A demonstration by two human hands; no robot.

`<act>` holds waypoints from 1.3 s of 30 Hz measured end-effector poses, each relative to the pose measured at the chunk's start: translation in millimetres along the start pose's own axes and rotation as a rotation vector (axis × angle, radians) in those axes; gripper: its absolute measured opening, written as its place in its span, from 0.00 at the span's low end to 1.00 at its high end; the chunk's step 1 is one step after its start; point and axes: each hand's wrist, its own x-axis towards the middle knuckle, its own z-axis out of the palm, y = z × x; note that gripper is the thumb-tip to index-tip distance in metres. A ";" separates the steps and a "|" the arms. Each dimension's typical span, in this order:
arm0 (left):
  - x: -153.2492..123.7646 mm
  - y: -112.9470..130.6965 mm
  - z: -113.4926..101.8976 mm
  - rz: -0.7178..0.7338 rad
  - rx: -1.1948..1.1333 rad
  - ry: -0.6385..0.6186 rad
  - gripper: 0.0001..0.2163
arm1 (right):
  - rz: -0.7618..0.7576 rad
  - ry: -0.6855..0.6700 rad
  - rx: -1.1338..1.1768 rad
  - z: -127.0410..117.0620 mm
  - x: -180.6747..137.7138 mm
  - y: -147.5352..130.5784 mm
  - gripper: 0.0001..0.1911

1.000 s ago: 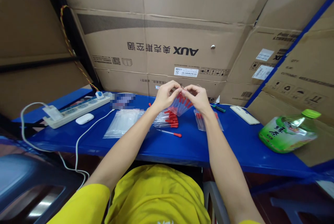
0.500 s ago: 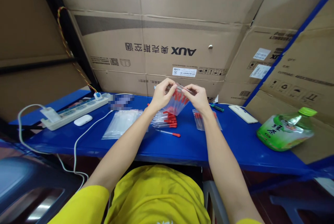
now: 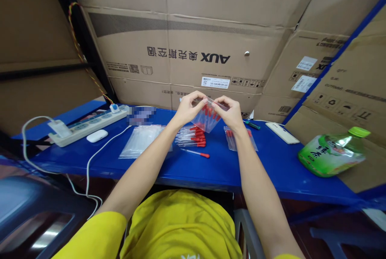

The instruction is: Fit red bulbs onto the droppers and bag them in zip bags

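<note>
Both hands pinch the top edge of a clear plastic bag [image 3: 208, 123] with several red-bulbed droppers inside. My left hand [image 3: 190, 107] grips its left side, and my right hand [image 3: 229, 111] its right side, with the fingertips close together. The bag hangs above the table. Below it and to the left lies a pile of droppers [image 3: 189, 136] with red bulbs and clear stems. One loose dropper [image 3: 197, 153] rests nearer the table's front. Under my right forearm lies another bag of droppers [image 3: 231, 140], partly covered by the arm. A stack of flat clear bags [image 3: 141, 140] sits left of the pile.
A white power strip [image 3: 90, 124], an earphone case [image 3: 97, 136] and a white cable stand left on the blue table [image 3: 193, 172]. To the right are a green screwdriver [image 3: 252, 125], a white phone [image 3: 282, 132] and a green-labelled bottle [image 3: 331, 152]. Cardboard walls the back.
The fingertips have shifted slightly along the bag's top edge, and the bag has tilted a little. The whole view has moved slightly; the things on the table lie as before.
</note>
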 end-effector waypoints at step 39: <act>-0.8 5.2 9.1 -0.077 -0.123 0.044 0.15 | -0.036 0.037 0.000 -0.4 2.5 1.8 0.21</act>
